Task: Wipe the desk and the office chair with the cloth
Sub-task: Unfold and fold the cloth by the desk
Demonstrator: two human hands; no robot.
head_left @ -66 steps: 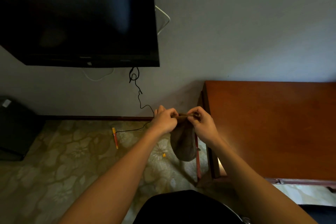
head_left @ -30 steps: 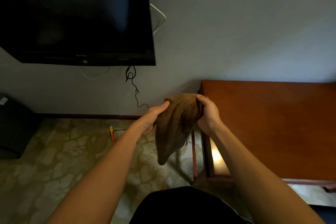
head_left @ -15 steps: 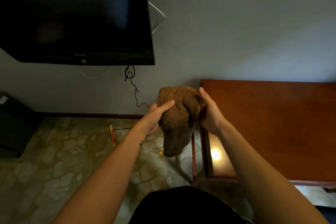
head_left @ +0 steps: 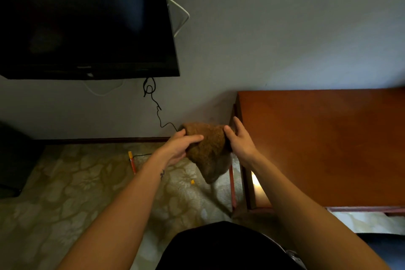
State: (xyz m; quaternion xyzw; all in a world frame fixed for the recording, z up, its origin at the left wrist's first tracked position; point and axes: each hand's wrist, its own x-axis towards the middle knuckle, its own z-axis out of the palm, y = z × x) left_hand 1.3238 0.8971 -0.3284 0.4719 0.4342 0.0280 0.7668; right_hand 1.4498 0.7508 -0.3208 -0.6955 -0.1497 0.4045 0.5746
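I see the cloth (head_left: 208, 149) lower than before; left hand (head_left: 178, 148) and right hand (head_left: 241, 141) both clamp fingers (head_left: 194, 138) on it, beside the worktop (head_left: 317, 149).

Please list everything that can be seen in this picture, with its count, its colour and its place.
television: one, black, on the wall at upper left
white cable: one, white, loops out at the television's right edge
black cable: one, black, hangs below the television down towards the floor
desk: one, reddish-brown wood, at right against the wall
cloth: one, brown, held up beside the desk's left edge
pen: one, orange, on the floor below the cable
small piece: one, yellow, on the floor under the cloth
floor covering: one, beige with a flower pattern, lower left
dark box: one, black, at the left edge
dark garment: one, black, bottom centre
left hand: one, grips the cloth's left side
right hand: one, holds the cloth's right side
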